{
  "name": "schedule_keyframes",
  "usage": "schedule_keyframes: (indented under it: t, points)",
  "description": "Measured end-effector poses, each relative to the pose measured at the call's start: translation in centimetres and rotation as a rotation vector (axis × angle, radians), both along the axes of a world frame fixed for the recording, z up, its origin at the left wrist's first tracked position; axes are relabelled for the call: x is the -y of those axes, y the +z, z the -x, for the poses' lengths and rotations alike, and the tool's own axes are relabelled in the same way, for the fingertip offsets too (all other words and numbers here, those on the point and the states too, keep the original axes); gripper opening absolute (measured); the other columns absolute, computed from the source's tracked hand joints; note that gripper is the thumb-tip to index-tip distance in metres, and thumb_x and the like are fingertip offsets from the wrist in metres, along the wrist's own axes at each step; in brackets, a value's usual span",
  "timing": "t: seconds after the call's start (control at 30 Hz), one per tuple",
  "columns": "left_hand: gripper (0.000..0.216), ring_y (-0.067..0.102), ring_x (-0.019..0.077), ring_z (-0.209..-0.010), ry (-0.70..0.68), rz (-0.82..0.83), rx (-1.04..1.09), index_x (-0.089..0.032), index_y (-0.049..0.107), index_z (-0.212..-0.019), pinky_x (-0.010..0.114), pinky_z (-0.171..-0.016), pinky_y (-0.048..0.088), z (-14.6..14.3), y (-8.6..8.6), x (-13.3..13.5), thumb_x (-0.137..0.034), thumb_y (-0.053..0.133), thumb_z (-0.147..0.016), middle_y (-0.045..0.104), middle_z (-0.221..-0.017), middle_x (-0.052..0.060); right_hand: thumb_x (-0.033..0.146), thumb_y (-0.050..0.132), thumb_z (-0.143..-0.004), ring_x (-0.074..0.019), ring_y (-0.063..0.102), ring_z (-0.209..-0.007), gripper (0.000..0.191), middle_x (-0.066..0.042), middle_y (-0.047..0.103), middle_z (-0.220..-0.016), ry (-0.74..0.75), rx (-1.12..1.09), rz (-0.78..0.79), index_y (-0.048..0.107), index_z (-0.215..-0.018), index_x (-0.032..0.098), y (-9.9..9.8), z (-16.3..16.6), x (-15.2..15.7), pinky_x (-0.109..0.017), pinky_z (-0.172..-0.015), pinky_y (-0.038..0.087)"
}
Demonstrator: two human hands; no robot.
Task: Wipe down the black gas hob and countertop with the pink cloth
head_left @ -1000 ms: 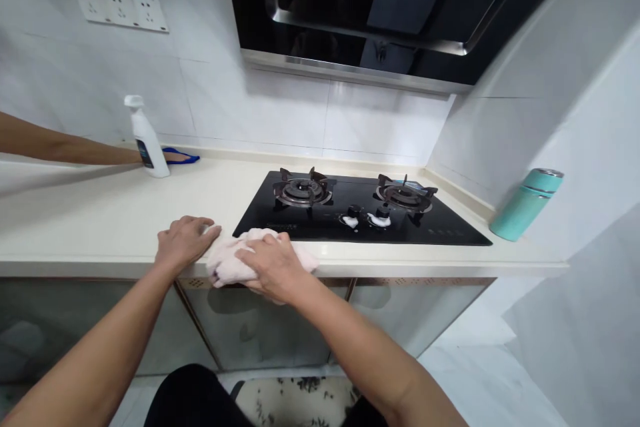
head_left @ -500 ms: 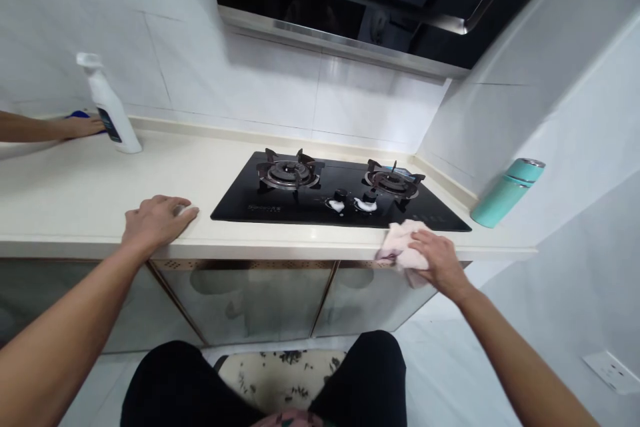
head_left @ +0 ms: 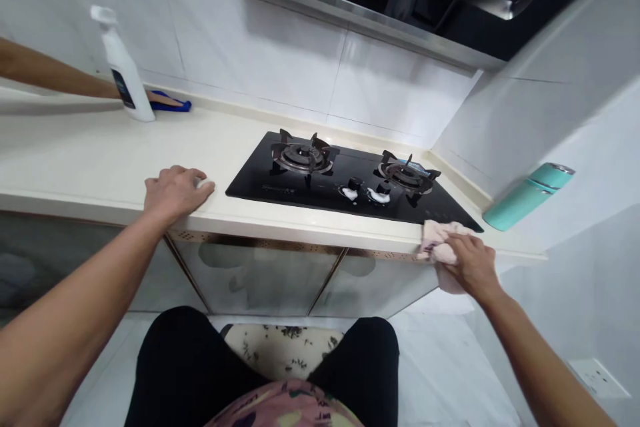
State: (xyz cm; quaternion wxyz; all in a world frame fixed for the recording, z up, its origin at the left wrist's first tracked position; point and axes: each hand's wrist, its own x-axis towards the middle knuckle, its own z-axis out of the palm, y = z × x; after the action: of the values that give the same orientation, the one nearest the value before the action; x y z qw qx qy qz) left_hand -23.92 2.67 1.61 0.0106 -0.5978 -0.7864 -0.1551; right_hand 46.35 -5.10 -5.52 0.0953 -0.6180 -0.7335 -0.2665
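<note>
My right hand [head_left: 475, 263] is closed on a pale pink cloth [head_left: 440, 240], pressed over the counter's front edge by the near right corner of the black gas hob [head_left: 320, 197]. Part of the cloth hangs below the edge. White foam [head_left: 379, 196] lies around the two knobs of the hob. On the counter left of the hob rests my left hand [head_left: 175, 192], its fingers curled. A small white thing [head_left: 201, 183] shows between thumb and forefinger; most of it is hidden, so I cannot tell its kind.
A white spray bottle [head_left: 125, 73] stands on the counter [head_left: 100, 160] at the back left. Behind it another person's hand [head_left: 165, 99] presses a blue cloth [head_left: 175, 107]. A turquoise flask [head_left: 525, 199] stands right of the hob. The range hood [head_left: 375, 20] hangs above.
My right hand has slid the pink cloth rightward along the counter edge. The other person's hand and blue cloth have moved right, past the bottle. My view has shifted; my left hand stays on the counter.
</note>
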Motion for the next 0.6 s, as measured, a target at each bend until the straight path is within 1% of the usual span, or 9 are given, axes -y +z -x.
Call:
schedule_keyframes:
  t: [0.07,0.17,0.23,0.3,0.37,0.43,0.5,0.6]
  points:
    - [0.061,0.047,0.0352,-0.129,0.005,0.003,0.006,-0.016,0.069,-0.135,0.063,-0.113,0.034,-0.1,0.0,0.0,-0.058,0.048,-0.096,0.058,-0.144,0.020,0.038,0.068,-0.090,-0.0378,0.051,-0.126,0.039,-0.015,0.066,-0.140,0.118,-0.021,-0.020,0.067,-0.126,0.024,-0.2,6.0,0.0,-0.050,-0.091,0.039]
    - [0.060,0.047,0.0353,-0.131,0.016,0.022,-0.003,-0.017,0.068,-0.135,0.061,-0.114,0.034,-0.1,0.1,0.0,-0.057,0.046,-0.097,0.058,-0.144,0.019,0.037,0.071,-0.088,-0.0380,0.048,-0.131,0.038,-0.014,0.067,-0.140,0.278,-0.130,-0.081,0.067,-0.124,0.024,-1.0,15.2,-0.3,-0.051,-0.100,0.032]
    - [0.058,0.047,0.0362,-0.134,0.021,0.040,-0.016,-0.020,0.068,-0.135,0.060,-0.115,0.033,0.0,0.1,-0.1,-0.057,0.043,-0.098,0.057,-0.145,0.019,0.038,0.073,-0.087,-0.0383,0.047,-0.132,0.038,-0.012,0.068,-0.138,0.346,-0.207,-0.120,0.067,-0.123,0.025,-1.4,20.7,-0.6,-0.052,-0.104,0.028]
    - [0.058,0.046,0.0374,-0.137,0.030,0.054,-0.027,-0.022,0.068,-0.135,0.060,-0.116,0.033,0.1,0.0,-0.2,-0.058,0.041,-0.098,0.056,-0.147,0.019,0.043,0.076,-0.087,-0.0379,0.046,-0.131,0.043,-0.011,0.067,-0.139,0.405,-0.259,-0.118,0.066,-0.125,0.026,-1.2,25.6,-0.8,-0.053,-0.106,0.025]
    - [0.059,0.045,0.0383,-0.139,0.040,0.063,-0.033,-0.023,0.068,-0.136,0.060,-0.116,0.033,0.1,0.1,-0.4,-0.059,0.041,-0.098,0.054,-0.150,0.019,0.046,0.078,-0.088,-0.0365,0.045,-0.131,0.048,-0.010,0.065,-0.143,0.465,-0.274,-0.060,0.064,-0.129,0.026,-0.3,29.8,-0.9,-0.053,-0.106,0.025]
    - [0.060,0.045,0.0381,-0.139,0.048,0.073,-0.034,-0.023,0.067,-0.137,0.060,-0.116,0.032,0.2,0.1,-0.5,-0.060,0.041,-0.098,0.054,-0.151,0.018,0.048,0.077,-0.090,-0.0347,0.045,-0.129,0.051,-0.010,0.062,-0.145,0.530,-0.253,0.035,0.061,-0.132,0.025,1.2,33.6,-0.9,-0.053,-0.105,0.029]
    - [0.062,0.045,0.0374,-0.137,0.042,0.075,-0.030,-0.020,0.066,-0.138,0.061,-0.116,0.032,0.1,0.2,-0.4,-0.061,0.041,-0.098,0.054,-0.151,0.018,0.050,0.075,-0.092,-0.0336,0.047,-0.125,0.051,-0.011,0.061,-0.143,0.597,-0.208,0.117,0.059,-0.132,0.024,2.8,37.2,-1.0,-0.052,-0.101,0.033]
    - [0.065,0.046,0.0378,-0.137,0.027,0.052,-0.015,-0.019,0.067,-0.137,0.060,-0.116,0.032,0.0,0.2,0.0,-0.062,0.043,-0.096,0.056,-0.152,0.017,0.051,0.076,-0.093,-0.0336,0.049,-0.118,0.050,-0.012,0.062,-0.135,0.687,-0.140,0.148,0.059,-0.129,0.021,4.7,41.5,-1.5,-0.053,-0.099,0.036]
